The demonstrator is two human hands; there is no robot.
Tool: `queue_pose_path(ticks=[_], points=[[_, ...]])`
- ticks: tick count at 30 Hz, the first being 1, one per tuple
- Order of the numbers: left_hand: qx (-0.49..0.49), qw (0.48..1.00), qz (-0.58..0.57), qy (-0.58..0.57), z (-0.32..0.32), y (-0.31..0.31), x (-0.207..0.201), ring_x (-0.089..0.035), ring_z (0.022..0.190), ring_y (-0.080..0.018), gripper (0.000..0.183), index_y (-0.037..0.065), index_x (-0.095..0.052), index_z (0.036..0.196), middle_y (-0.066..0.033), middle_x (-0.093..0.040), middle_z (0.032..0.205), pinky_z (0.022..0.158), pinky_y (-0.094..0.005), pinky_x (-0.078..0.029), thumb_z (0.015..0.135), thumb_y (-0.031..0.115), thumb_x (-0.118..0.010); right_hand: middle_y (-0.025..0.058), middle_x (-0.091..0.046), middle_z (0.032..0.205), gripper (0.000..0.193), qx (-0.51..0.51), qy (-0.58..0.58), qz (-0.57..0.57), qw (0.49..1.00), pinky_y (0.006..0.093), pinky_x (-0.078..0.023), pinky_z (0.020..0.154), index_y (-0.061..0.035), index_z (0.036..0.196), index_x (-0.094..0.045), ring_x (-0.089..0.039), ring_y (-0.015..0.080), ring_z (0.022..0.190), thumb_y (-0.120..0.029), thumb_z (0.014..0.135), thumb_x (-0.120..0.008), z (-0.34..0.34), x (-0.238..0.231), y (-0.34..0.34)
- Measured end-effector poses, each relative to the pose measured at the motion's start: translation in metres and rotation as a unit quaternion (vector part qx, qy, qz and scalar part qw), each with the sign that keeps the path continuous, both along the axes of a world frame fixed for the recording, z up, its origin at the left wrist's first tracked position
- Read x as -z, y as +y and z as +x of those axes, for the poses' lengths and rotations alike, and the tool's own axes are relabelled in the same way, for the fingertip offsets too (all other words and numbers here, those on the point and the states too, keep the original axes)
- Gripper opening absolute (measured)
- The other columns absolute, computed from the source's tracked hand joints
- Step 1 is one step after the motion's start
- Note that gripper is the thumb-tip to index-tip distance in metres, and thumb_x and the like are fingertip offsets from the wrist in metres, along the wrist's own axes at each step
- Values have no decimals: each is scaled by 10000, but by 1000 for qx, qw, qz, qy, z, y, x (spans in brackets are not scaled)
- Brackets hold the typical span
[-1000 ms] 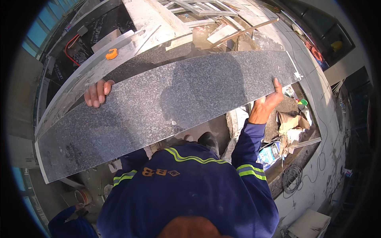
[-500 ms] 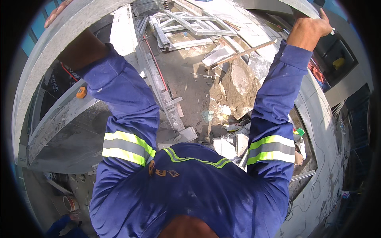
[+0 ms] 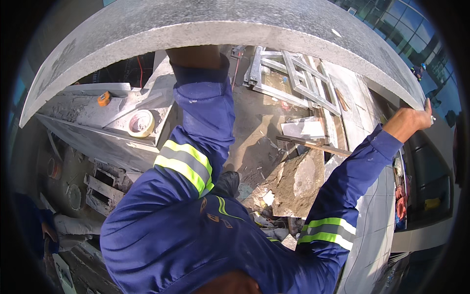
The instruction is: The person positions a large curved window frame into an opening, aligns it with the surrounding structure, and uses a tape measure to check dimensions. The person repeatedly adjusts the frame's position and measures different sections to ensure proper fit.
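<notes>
A long grey stone slab is held up in front of me, its rough pale edge facing me and its speckled face above. At the slab's right end my right hand is closed around the corner, thumb up. My left forearm reaches behind the middle of the slab; only the wrist of my left hand shows below the edge, and its fingers are hidden. To the left, on a dusty stone-clad ledge, lie an orange tape measure and a roll of pale tape.
Welded metal frames lie on the ground ahead. Nearer are a wooden strip, a mortar-covered board and rubble. At the lower left stands another person in dark blue, near a bucket. Glazed walls rise at the far right.
The slab has swung across from the left and now spans the top of the view. My left arm has moved right behind it. My body has turned left, bringing the tape roll into view.
</notes>
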State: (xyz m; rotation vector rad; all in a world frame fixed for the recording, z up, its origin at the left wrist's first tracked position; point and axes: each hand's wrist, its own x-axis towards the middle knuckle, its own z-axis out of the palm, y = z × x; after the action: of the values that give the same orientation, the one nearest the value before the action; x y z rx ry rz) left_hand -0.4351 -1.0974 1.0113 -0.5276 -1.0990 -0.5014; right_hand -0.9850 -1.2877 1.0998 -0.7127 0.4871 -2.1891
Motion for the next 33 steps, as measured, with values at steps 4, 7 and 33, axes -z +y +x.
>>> queue_pose_path(ticks=[4,7,33], points=[[-31,999,9,-17,33,-51,7,-695,935,-71,242,180,-763,886,37,-761,896,1018,-350,-461,1042,301,-624,179,-679,1281,339,-88,-57,-47,993,485,-493,1057,22,1190,-649,-655,357,1174,-178,917,-645,21,29,-113],[-51,999,-5,-16,60,-95,10,-699,928,-75,244,180,-766,878,37,-764,892,1006,-348,-463,1037,306,-630,229,-636,1306,425,-113,-29,-112,987,558,-488,1086,58,1288,-582,-634,406,1216,-188,943,-549,51,49,-180],[-433,900,-27,41,123,-317,66,-728,871,-108,271,183,-792,814,35,-794,861,905,-327,-483,990,352,-676,253,-613,1300,428,-456,-50,-84,884,553,-519,1039,73,1291,-541,-643,411,1172,-153,932,-596,475,65,-641]])
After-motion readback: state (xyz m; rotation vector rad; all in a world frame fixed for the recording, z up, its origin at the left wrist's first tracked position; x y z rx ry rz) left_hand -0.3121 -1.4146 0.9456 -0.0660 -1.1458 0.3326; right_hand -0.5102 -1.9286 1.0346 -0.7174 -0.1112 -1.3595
